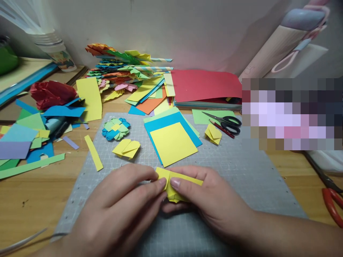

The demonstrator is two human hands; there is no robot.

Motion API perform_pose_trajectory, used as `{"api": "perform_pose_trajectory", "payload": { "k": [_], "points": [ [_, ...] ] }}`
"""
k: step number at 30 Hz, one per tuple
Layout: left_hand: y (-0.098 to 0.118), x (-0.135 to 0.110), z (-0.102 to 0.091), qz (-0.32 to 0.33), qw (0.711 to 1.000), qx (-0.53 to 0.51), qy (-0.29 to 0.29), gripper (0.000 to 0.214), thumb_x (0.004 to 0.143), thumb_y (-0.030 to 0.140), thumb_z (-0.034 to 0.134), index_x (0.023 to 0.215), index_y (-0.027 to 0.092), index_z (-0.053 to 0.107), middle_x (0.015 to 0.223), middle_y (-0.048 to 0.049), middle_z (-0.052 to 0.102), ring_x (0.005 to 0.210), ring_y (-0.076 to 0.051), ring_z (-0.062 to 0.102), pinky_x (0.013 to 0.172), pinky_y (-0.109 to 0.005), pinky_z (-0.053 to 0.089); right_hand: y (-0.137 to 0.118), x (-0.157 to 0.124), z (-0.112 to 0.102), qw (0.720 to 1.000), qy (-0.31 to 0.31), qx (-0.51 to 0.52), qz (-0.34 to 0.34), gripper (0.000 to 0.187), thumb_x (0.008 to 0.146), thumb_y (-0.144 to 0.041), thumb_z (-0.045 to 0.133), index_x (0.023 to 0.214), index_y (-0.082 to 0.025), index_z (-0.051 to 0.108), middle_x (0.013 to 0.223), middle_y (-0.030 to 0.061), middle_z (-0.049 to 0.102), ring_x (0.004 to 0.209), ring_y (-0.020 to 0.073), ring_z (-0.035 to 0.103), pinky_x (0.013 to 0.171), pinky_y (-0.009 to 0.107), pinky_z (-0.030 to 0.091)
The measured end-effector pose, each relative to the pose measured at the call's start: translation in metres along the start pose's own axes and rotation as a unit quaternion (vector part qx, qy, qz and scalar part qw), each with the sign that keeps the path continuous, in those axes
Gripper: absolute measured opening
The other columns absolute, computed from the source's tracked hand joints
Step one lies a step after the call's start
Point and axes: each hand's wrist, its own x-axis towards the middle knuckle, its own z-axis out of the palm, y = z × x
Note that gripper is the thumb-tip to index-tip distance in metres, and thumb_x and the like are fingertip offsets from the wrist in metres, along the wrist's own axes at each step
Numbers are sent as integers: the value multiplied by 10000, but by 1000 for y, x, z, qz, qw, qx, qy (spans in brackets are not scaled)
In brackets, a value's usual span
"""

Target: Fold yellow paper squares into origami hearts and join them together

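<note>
Between my hands is a piece of folded yellow paper (pixel 179 185), held over the grey cutting mat (pixel 241 171). My left hand (pixel 120 203) pinches its left end with thumb and fingers. My right hand (pixel 214 192) grips the other side, the thumb pressed on the front and the fingers behind. Just beyond lie a yellow paper square (pixel 174 144) on a blue sheet (pixel 163 123) and green paper. A folded yellow piece (pixel 126 148) rests to the left, another yellow folded piece (pixel 213 134) to the right. Behind the left one sits a blue and green paper flower (pixel 116 129).
Black-handled scissors (pixel 230 123) and a red pencil (pixel 222 129) lie at the mat's back right. Coloured paper scraps (pixel 21 132) cover the left side. Paper flowers on striped stems (pixel 128 67) and a red sheet (pixel 206 85) stand along the wall. Red-handled scissors (pixel 332 207) lie far right.
</note>
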Motion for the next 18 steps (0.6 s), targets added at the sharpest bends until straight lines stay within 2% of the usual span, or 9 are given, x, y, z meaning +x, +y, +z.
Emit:
{"api": "perform_pose_trajectory", "payload": {
  "k": [7, 13, 18],
  "points": [
    [5, 0, -1, -39, 999, -3, -11, 243, 845, 123, 542, 1008, 264, 657, 990, -32, 646, 868, -158, 610, 776, -229, 490, 0, 0, 1, 1000, 7, -11, 8, 317, 710, -405, 752, 944, -193, 727, 785, 15, 671, 684, 119, 648, 766, 302, 539],
    [1, 1, -1, 3, 1000, 7, -27, 232, 851, 123, 542, 1024, 234, 650, 984, -47, 629, 851, -151, 599, 729, -220, 500, 1, -1, 0, 1000, -1, -17, -6, 302, 735, -391, 736, 962, -193, 730, 792, 23, 681, 675, 120, 650, 757, 295, 540],
    [2, 1, -1, -2, 1000, 4, -18, 218, 884, 101, 513, 1012, 213, 649, 996, -37, 599, 872, -120, 576, 743, -193, 484, 0, -1, 1, 1000, -5, -15, -13, 265, 773, -362, 712, 979, -196, 729, 784, 17, 687, 685, 106, 649, 743, 258, 533]
  ]
}}
